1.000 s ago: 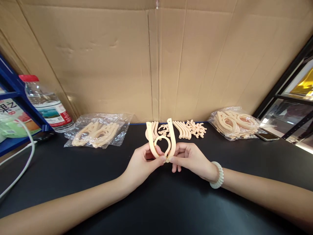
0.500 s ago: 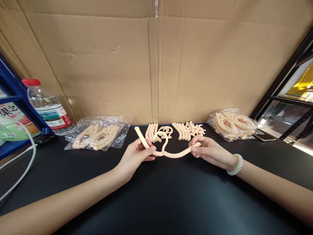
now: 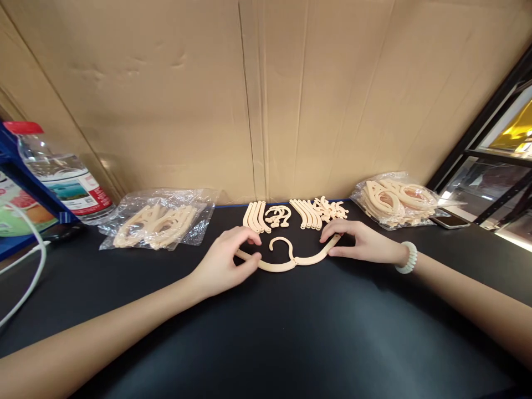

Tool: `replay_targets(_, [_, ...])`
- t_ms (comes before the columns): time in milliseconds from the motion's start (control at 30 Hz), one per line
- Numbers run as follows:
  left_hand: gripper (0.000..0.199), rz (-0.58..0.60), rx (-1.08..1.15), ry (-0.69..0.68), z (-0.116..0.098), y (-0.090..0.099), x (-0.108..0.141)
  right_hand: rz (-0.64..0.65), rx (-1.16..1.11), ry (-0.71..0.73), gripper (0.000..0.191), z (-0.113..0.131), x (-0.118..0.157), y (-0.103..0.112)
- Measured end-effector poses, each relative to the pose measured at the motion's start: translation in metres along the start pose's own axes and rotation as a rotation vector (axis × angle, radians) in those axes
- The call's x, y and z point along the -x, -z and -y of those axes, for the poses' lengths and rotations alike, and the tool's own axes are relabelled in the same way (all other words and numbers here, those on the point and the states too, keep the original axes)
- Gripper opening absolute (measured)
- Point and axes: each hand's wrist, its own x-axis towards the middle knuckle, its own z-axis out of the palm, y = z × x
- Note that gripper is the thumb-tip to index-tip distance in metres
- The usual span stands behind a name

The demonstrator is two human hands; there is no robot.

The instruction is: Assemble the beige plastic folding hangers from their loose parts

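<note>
Left hand (image 3: 226, 260) hides one end of a pale hanger (image 3: 276, 267)
White cable (image 3: 42, 257) and printed package (image 3: 20, 205) cut off at left; bottle label (image 3: 77, 191) too small to read.

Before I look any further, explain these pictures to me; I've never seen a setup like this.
There is no machine here: a person works with two bare hands. One camera, worn on the head, takes every picture, looking forward and down.

On the black table lies a hanger-shaped piece: two curved arms joined in the middle, with a hook above. The left hand and right hand are at its two ends, fingers parted; neither grips it firmly, and whether they touch it is hard to tell.

Behind lie loose curved strips and smaller parts. Clear plastic bags of similar pieces lie at either side, left and right, with a phone beside the right one.
</note>
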Motion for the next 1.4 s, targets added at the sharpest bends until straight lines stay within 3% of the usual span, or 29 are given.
replay_targets(133, [0.007, 0.186, -0.164, -0.227, -0.002, -0.003, 0.004, 0.037, 0.071, 0.032, 0.024, 0.006, 0.0, -0.003])
replay_targets(400, [0.013, 0.21, -0.228, -0.252, 0.001, -0.005, 0.005, 0.103, 0.092, -0.033, 0.025, 0.013, 0.001, 0.0])
replay_targets(800, [0.011, 0.106, -0.31, -0.087, 0.001, -0.007, 0.004, 0.119, 0.027, -0.026, 0.025, 0.014, 0.0, -0.005])
replay_targets(933, [0.03, 0.05, -0.174, 0.067, 0.008, -0.007, 0.002, 0.072, -0.015, -0.006, 0.025, 0.011, 0.0, -0.007])
replay_targets(1100, [0.038, 0.013, 0.152, 0.294, 0.019, -0.003, -0.004, 0.084, -0.012, 0.015, 0.025, 0.01, 0.0, -0.006])
replay_targets(1400, [0.031, -0.015, 0.174, 0.343, 0.017, -0.003, -0.006, 0.096, -0.009, 0.013, 0.021, 0.008, 0.001, -0.002])
